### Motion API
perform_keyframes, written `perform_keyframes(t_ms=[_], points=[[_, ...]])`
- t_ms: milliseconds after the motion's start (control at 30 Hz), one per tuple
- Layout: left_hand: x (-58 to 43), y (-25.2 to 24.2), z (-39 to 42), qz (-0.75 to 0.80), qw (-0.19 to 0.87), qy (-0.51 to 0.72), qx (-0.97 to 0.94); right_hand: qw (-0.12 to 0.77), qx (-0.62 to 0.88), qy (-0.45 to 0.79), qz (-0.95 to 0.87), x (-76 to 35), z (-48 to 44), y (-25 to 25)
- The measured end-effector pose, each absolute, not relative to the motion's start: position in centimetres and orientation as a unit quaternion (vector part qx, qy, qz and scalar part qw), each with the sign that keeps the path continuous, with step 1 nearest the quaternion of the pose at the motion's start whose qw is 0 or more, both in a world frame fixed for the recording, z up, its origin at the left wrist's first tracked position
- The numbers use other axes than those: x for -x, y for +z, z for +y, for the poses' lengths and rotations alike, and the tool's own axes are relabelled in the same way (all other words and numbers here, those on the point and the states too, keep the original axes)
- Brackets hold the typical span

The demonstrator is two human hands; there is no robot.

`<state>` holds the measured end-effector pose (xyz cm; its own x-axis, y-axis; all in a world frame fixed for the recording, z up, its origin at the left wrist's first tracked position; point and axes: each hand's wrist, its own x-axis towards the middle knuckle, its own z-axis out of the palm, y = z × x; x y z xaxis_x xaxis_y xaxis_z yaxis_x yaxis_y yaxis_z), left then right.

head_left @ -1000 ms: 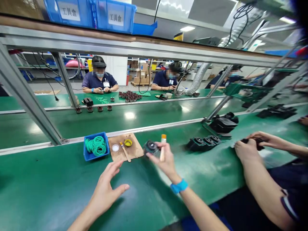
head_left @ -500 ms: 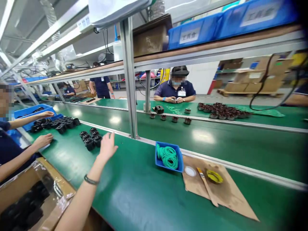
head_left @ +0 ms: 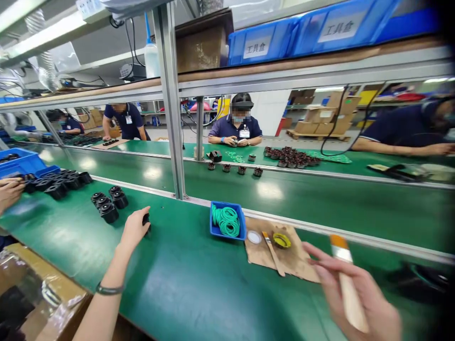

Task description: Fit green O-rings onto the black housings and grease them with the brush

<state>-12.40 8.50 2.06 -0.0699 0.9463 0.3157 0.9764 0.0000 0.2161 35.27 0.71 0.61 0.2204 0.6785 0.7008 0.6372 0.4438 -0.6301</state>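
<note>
My left hand (head_left: 133, 229), with a dark band on the wrist, is closed around a small black part (head_left: 146, 219), mostly hidden behind the fingers, over the green tabletop. Left of it stands a group of several black cylindrical housings (head_left: 108, 212). My right hand (head_left: 373, 308) grips a flat paintbrush (head_left: 350, 296) with a pale wooden handle, its orange bristles pointing up. Just left of that hand lies a brown cardboard sheet (head_left: 254, 255), bearing a second brush (head_left: 273, 255), a yellow ring-shaped dish (head_left: 281, 240) and a white round lid (head_left: 254, 237).
A blue bin (head_left: 244, 227) holds green rubber rings (head_left: 227, 221). A blurred black object (head_left: 423, 282) sits at the right edge. A metal post (head_left: 170, 104) rises behind the bin. A co-worker's hand (head_left: 10, 192) is at far left; an open carton (head_left: 67, 293) stands lower left.
My view has turned right. My left hand was open beside the housings and now holds a black part. My right hand has come into view with a paintbrush.
</note>
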Motion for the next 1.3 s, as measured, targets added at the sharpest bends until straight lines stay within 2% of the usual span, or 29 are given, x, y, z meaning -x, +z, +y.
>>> perform_keyframes(t_ms=[167,233,400,533,733,867,1033,1133,1200,1300], points=[[5.2,0.4,4.3,-0.612,-0.015,-0.234,0.755,0.426,0.445,0.036,-0.787,-31.0,4.7,2.2],[1.8,0.0,2.5,-0.536,-0.067,-0.259,0.801,0.365,0.442,0.042,-0.819,-29.3,7.9,2.2],[-3.7,-0.2,-0.1,-0.355,-0.223,-0.279,0.864,0.308,0.460,0.036,-0.832,-26.8,14.2,1.2],[-4.0,-0.3,-0.2,-0.379,-0.281,-0.303,0.828,0.280,0.469,0.034,-0.837,-26.4,15.7,0.8],[-3.6,-0.8,-0.4,-0.453,-0.330,-0.371,0.740,0.272,0.466,0.037,-0.841,-26.9,16.8,0.7],[-3.9,-0.9,-0.7,-0.448,-0.332,-0.396,0.730,0.316,0.446,0.028,-0.837,-27.0,16.2,1.8],[-3.3,-1.1,-1.2,-0.477,-0.286,-0.395,0.731,0.367,0.359,0.027,-0.858,-26.2,10.0,3.2],[-2.8,-1.7,-1.5,-0.468,-0.252,-0.391,0.752,0.392,0.201,0.045,-0.897,-25.6,5.2,2.4],[-2.6,-2.0,-1.5,-0.448,-0.240,-0.382,0.772,0.400,0.148,0.053,-0.903,-25.5,3.0,1.6],[-2.6,-2.1,-1.2,-0.420,-0.224,-0.372,0.797,0.425,0.192,0.090,-0.880,-26.0,1.7,0.9]])
